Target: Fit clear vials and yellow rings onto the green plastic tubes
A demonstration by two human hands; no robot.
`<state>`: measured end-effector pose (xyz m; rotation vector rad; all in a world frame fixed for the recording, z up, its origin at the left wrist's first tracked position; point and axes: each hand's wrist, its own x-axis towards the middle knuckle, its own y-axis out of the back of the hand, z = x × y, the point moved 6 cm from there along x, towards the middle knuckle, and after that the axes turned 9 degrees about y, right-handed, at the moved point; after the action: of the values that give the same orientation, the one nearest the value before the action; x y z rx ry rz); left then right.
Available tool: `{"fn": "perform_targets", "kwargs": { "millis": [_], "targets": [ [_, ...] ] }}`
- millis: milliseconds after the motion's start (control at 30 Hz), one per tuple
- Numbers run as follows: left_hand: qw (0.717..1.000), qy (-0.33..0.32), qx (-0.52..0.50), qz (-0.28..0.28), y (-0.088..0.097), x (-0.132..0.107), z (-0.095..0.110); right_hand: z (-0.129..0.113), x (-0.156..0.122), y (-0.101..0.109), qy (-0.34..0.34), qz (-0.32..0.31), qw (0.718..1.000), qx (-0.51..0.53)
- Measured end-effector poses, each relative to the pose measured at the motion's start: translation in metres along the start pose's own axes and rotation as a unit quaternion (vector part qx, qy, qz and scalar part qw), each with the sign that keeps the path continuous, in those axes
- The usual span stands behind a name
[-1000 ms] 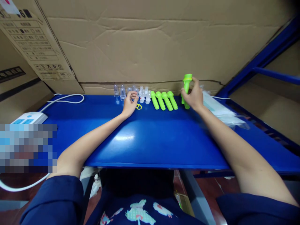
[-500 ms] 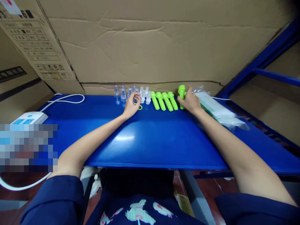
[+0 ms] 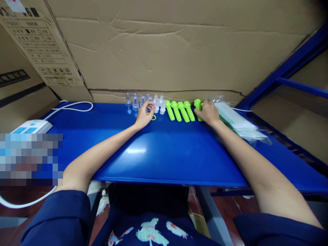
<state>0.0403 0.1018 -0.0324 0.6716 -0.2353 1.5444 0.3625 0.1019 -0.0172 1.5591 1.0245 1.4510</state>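
Note:
My right hand (image 3: 208, 111) lies on the blue table (image 3: 164, 150) with its fingers closed round a bright green plastic tube (image 3: 197, 106), laid down at the right end of a row of several green tubes (image 3: 180, 110). My left hand (image 3: 144, 114) rests near a small yellow ring (image 3: 153, 117), fingers curled and reaching toward a cluster of small clear and white plastic caps (image 3: 145, 100). What the left fingers pinch, if anything, is too small to see.
A large cardboard wall (image 3: 164, 51) stands behind the parts. Clear plastic bags (image 3: 238, 121) lie right of my right hand. A white power strip (image 3: 32, 125) and its cable (image 3: 74, 107) sit at the left. A blue metal frame (image 3: 289, 73) rises at the right.
My right hand has brought the upright green tube down and laid it flat beside the row. My left hand has shifted slightly toward the white caps.

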Motion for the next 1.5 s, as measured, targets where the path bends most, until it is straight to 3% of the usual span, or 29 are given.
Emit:
{"fn": "perform_targets", "kwargs": {
  "millis": [233,433,600,767,867,1167,1500],
  "targets": [
    [1.000,0.019,0.001,-0.004,0.000,-0.001,0.003,0.000,0.005,0.001,0.021,0.044,0.999,-0.008],
    [1.000,0.025,0.009,-0.006,0.001,0.000,0.005,-0.016,0.003,0.006,0.048,0.068,0.996,-0.021],
    [0.994,0.017,0.104,0.003,0.004,-0.006,0.016,-0.026,0.001,0.001,0.072,0.074,0.994,-0.026],
    [0.948,-0.004,0.316,-0.036,-0.004,-0.018,0.029,-0.028,0.001,-0.008,0.094,0.044,0.994,-0.019],
    [0.922,-0.013,0.380,-0.066,-0.011,-0.022,0.029,-0.029,0.000,-0.009,0.098,0.022,0.995,-0.025],
    [0.907,0.000,0.411,-0.092,-0.013,-0.022,0.025,-0.027,0.000,-0.017,0.081,-0.047,0.995,-0.023],
    [0.903,-0.023,0.418,-0.099,-0.016,-0.021,0.025,-0.027,0.002,-0.018,0.076,-0.060,0.995,-0.004]
  ]
}}
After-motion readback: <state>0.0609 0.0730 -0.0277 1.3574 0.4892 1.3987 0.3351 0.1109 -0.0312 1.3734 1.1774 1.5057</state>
